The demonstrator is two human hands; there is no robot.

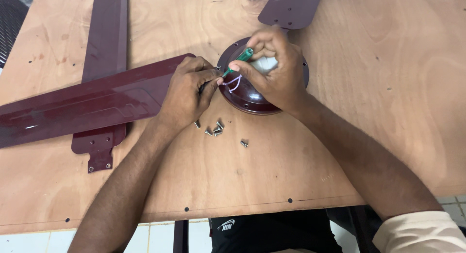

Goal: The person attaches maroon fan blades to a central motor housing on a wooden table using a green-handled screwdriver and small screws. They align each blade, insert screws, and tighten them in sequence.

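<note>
Head view, nearest first: the plywood tabletop [272, 175] carries a small scatter of loose screws [216, 130], lying just on the near side of the motor hub [242, 95], with one more screw [243, 143] a little nearer than the rest. Since they lie free, several fixings appear not yet driven in; how many holes on the hub are filled cannot be told under the hands.

Next out, the left hand [187, 93] is curled shut, pinching the inner end of a maroon blade [92, 105] against the hub's left rim. That blade's long axis runs away to the left of the hub, its far tip dropping slightly toward the near edge, its root pointing at the hub. The right hand [272, 68] lies over the top of the hub, fingers closed round a green-handled screwdriver [240, 59]. The tool slants from upper right down to lower left, tip aimed at the joint between blade and hub. Thin pale wires [234, 83] loop over the hub just below the tip.

Beyond, a second blade [104, 49] lies unattached left of the hub, its bracket end toward the near edge, under the first. A third blade [290, 8] juts away from the hub's far side; whether it is fastened cannot be told.
</note>
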